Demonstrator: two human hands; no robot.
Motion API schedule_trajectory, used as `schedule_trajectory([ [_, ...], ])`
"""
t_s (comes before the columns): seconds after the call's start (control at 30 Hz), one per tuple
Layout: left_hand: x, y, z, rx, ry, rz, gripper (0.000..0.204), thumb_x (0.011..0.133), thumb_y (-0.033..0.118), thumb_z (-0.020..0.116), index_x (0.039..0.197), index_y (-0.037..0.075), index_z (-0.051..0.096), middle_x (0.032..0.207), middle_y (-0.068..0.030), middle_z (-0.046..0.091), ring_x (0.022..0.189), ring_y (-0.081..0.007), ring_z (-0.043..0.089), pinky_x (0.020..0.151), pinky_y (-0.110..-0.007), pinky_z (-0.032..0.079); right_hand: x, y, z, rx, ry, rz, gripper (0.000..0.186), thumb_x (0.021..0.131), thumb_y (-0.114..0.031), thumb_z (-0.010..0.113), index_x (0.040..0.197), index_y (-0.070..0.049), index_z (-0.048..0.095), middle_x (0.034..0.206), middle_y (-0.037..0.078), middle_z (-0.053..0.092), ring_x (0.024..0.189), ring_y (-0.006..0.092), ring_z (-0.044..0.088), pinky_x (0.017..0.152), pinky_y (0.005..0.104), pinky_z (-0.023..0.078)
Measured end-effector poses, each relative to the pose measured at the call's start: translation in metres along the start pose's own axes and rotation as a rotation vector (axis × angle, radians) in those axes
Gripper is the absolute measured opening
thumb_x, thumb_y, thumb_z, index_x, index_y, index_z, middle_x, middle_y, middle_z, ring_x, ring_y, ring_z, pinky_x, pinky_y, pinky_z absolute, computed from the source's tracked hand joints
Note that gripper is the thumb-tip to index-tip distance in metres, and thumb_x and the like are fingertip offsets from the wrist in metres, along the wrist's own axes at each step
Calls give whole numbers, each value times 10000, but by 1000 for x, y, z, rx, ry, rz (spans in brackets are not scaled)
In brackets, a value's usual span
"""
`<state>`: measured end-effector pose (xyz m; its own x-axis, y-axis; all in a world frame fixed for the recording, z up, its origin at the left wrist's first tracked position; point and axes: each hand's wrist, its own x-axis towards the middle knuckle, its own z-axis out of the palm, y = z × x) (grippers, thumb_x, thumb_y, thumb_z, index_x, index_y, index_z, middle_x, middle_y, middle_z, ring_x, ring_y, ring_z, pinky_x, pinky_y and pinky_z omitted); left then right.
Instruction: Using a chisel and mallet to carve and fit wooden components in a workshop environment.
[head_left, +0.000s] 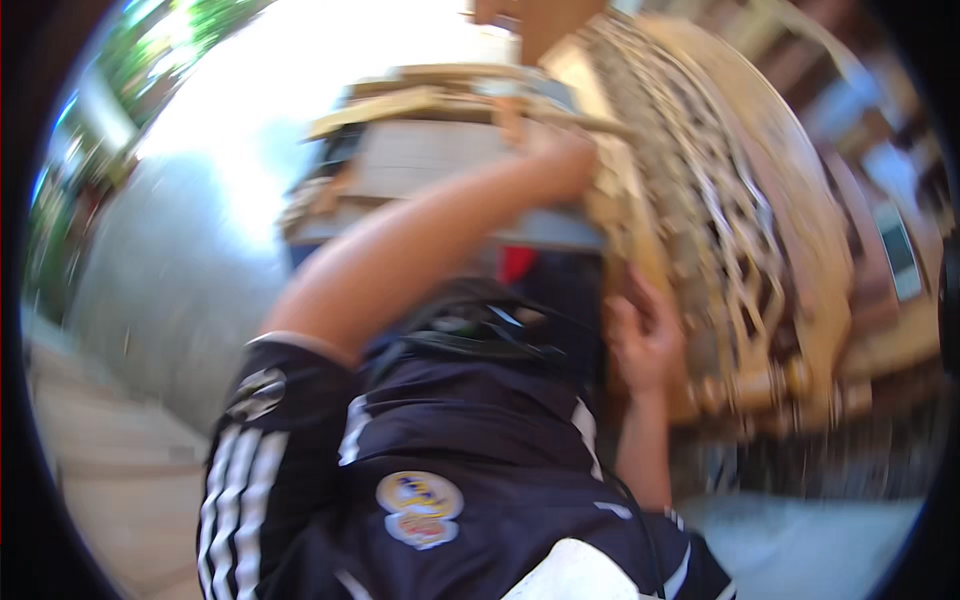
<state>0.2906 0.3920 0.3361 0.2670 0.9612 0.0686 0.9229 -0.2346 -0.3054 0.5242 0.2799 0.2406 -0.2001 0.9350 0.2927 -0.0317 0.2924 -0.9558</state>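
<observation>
The view is heavily blurred and tilted, so fine detail is lost. A large carved wooden panel (700, 220), pale and pierced with openwork lattice, curves across the upper right of the picture, standing on edge and leaning over the person's shoulder side. Its lower end, with turned knobs along the edge, sits at the right middle.

The left hand (562, 160) is raised high, the bare forearm crossing the middle of the picture from the dark striped sleeve (255, 440) up to the panel's upper left edge. That hand rests against the wood where the panel meets a stack of flat boards (440, 130) behind it; the fingers look curled over the edge, but the blur keeps me from telling how tightly they close.

The right hand (640, 335) is lower, pressed against the panel's left edge, fingers together and wrapped partly round the wood, thumb side toward the camera (the fingertips themselves are hidden behind the frame).

Between the two arms lies the person's dark jersey (450, 440) with white stripes and a round badge on the chest, and a black strap or harness (480, 325) bunched near the collar. To the left there is a grey paved ground (150, 270) in strong sunlight, with green foliage (70, 170) at the far upper left rim.
</observation>
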Motion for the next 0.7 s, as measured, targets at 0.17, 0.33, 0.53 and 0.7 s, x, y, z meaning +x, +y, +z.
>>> schedule_trajectory([
  [0.17,46,31,44,-231,132,-30,327,806,280,695,1060,92,781,1120,-185,716,1096,-370,657,885,-675,446,-14,8,-38,-165,11,-1,421,1005,-112,597,1420,-68,542,1104,112,707,511,46,482,413,176,353],
  [0.33,4,24,28,-383,483,-44,627,750,383,782,1306,138,624,1300,-129,556,1240,-350,515,1024,-587,355,-11,-4,-44,-162,-19,-80,428,1015,-94,561,1439,-58,517,900,77,670,521,60,499,428,176,362],
  [0.53,-138,-38,12,-313,778,-206,745,756,412,821,1420,228,539,1354,-72,537,1266,-327,508,1030,-556,353,11,-31,-17,-108,-23,-63,435,1011,-103,565,1440,-57,506,901,79,661,534,72,521,408,194,371],
  [0.7,-299,-78,7,-563,976,-681,713,764,297,863,1387,112,569,1286,-137,603,1166,-343,601,994,-471,455,44,-64,44,-15,-268,-81,425,1005,-135,576,1418,-58,511,887,84,658,537,76,530,394,195,370],
])
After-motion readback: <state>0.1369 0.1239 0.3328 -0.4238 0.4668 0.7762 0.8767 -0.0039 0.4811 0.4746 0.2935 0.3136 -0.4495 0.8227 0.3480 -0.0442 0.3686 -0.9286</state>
